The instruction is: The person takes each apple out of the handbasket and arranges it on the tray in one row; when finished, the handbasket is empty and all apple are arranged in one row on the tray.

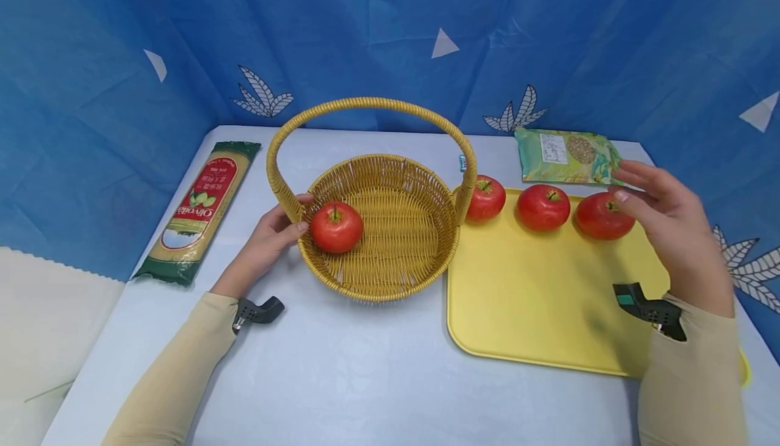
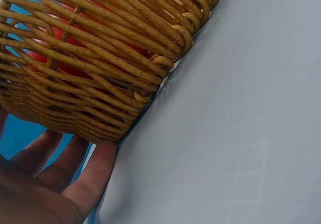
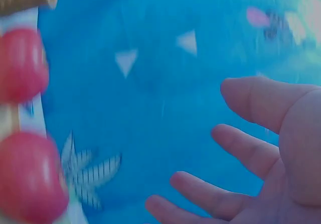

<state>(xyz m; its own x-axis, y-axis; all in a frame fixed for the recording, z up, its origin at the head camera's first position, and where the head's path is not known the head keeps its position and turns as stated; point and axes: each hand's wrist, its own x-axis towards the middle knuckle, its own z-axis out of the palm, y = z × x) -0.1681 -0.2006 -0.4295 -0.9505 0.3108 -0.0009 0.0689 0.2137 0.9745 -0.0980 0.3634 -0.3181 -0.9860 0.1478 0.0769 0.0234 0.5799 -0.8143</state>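
A round golden wicker basket (image 1: 390, 277) with a tall hooped handle stands on the table. One red apple (image 1: 337, 227) lies inside it at the left. My left hand (image 1: 274, 233) holds the basket's left side where the handle meets the rim; in the left wrist view its fingers (image 2: 93, 176) touch the woven wall. Along the back of a yellow tray (image 1: 548, 297) are three more red apples, the left one (image 1: 485, 199) partly behind the handle, then a middle one (image 1: 544, 208) and a right one (image 1: 603, 216). Spread and empty, my right hand (image 1: 679, 229) hovers beside the right apple.
A green-ended pasta packet (image 1: 198, 212) lies at the table's left. Behind the tray is a green bag (image 1: 567, 155) with grains pictured on it. A small wrapped item (image 1: 463, 163) shows behind the basket handle. Blue cloth (image 1: 378, 33) hangs behind the table.
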